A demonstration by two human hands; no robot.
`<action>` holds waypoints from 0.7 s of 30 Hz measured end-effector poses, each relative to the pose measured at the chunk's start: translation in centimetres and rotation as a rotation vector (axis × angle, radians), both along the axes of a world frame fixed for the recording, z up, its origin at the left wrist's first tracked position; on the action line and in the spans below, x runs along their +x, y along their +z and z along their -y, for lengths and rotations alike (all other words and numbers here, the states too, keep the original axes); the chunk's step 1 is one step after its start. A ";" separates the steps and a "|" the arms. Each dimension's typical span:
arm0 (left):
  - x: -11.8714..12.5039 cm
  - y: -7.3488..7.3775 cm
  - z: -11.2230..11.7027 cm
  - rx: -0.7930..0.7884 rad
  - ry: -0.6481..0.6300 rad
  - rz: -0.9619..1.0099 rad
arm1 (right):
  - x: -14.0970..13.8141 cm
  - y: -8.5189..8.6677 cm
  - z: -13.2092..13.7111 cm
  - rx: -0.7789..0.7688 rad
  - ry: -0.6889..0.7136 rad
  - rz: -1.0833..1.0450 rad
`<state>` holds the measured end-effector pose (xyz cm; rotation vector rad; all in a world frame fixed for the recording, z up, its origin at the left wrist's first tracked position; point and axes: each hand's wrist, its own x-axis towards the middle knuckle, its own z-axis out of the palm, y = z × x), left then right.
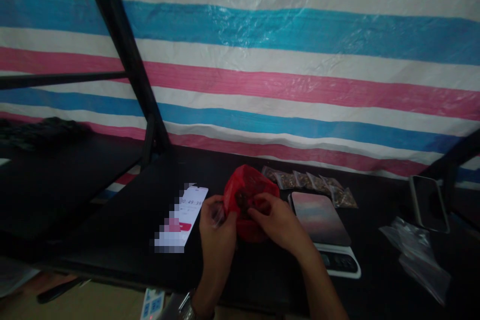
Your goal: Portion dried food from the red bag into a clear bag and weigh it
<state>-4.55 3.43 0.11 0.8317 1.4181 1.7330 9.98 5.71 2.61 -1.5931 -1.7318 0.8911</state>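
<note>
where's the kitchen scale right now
In the head view the kitchen scale sits on the black table, right of the red plastic bag, beside the right hand, with small filled packets just behind it.

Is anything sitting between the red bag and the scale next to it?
Nothing visible. The red bag is held by both hands, the left hand at its left edge and the right hand reaching into its mouth. The scale lies just right of them, its plate bare, with only dark table between.

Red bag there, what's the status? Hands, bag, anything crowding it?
Left hand pinching a small clear bag. Right hand reaching into red bag. Scale close right, phone close left.
</note>
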 end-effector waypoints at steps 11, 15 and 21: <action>1.6 -0.5 0.8 0.042 -0.114 -0.373 | 3.3 1.6 0.4 0.082 -0.066 -0.322; 1.6 -1.0 0.7 0.061 -0.131 -0.457 | 2.4 3.2 1.7 0.044 0.022 -0.415; 1.6 -1.7 0.2 0.091 -0.168 -0.498 | 0.1 4.6 3.4 0.170 0.012 -0.153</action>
